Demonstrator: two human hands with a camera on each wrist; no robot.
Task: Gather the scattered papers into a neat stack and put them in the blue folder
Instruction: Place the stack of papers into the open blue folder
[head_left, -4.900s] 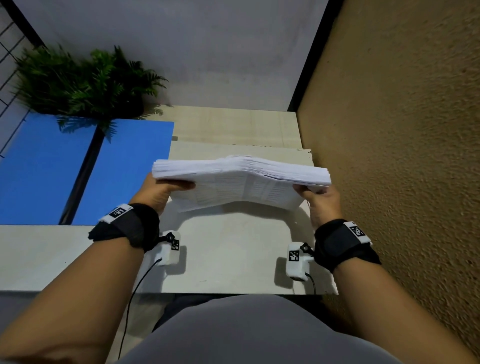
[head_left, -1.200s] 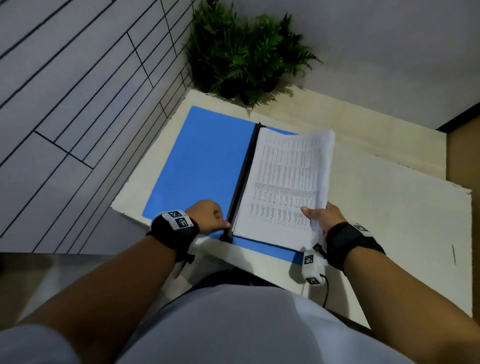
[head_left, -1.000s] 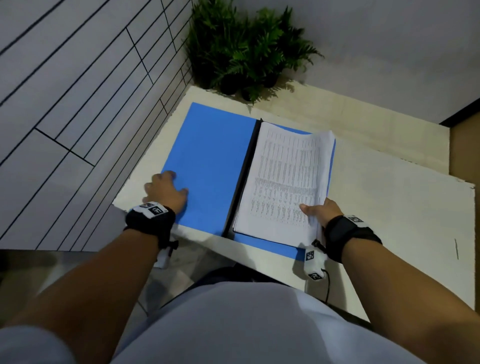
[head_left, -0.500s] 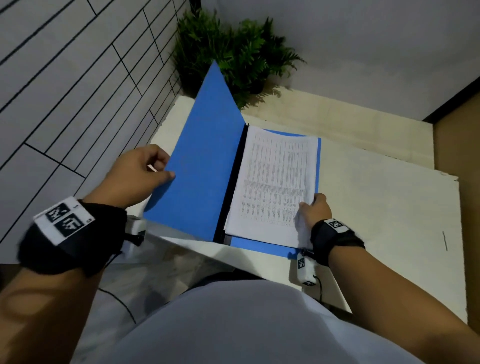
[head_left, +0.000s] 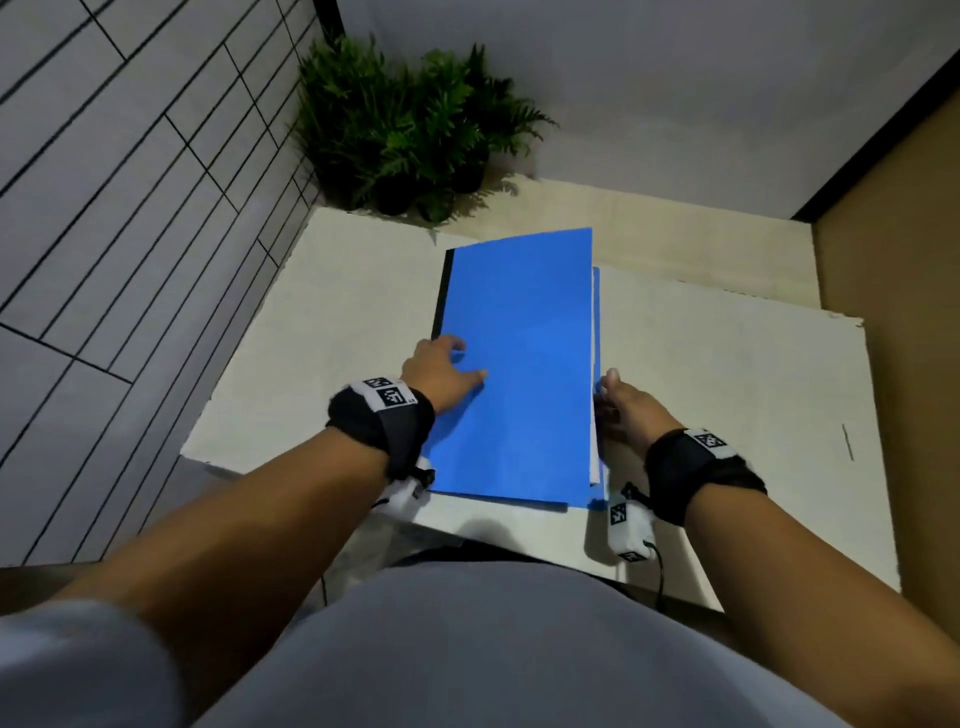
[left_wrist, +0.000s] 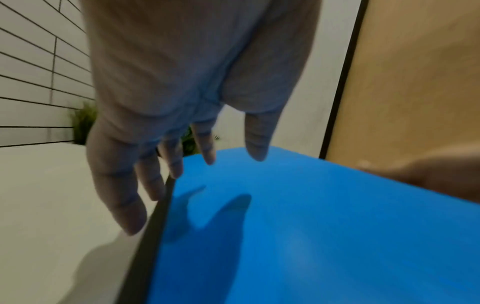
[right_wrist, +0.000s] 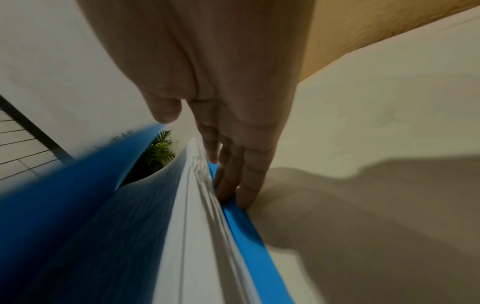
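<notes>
The blue folder (head_left: 514, 364) lies on the white table (head_left: 727, 395) with its front cover folded over the paper stack. Only the stack's white right edge (head_left: 592, 441) shows in the head view. My left hand (head_left: 444, 369) rests on the cover beside the black spine (head_left: 441, 291), fingers straight and spread (left_wrist: 179, 156). My right hand (head_left: 621, 402) is at the folder's right edge. Its straight fingers (right_wrist: 233, 181) lie along the paper stack (right_wrist: 197, 216) and touch the back cover's rim (right_wrist: 249, 230). The front cover (right_wrist: 78, 195) still hovers slightly above the sheets there.
A potted fern (head_left: 410, 130) stands at the table's back left corner. A tiled wall (head_left: 130, 208) runs along the left, and a tan textured wall (head_left: 893, 260) closes the right. The table's near edge runs just below the folder.
My left hand has swung the front cover from the left over onto the papers. My right hand has slipped off the top sheet to the folder's right edge.
</notes>
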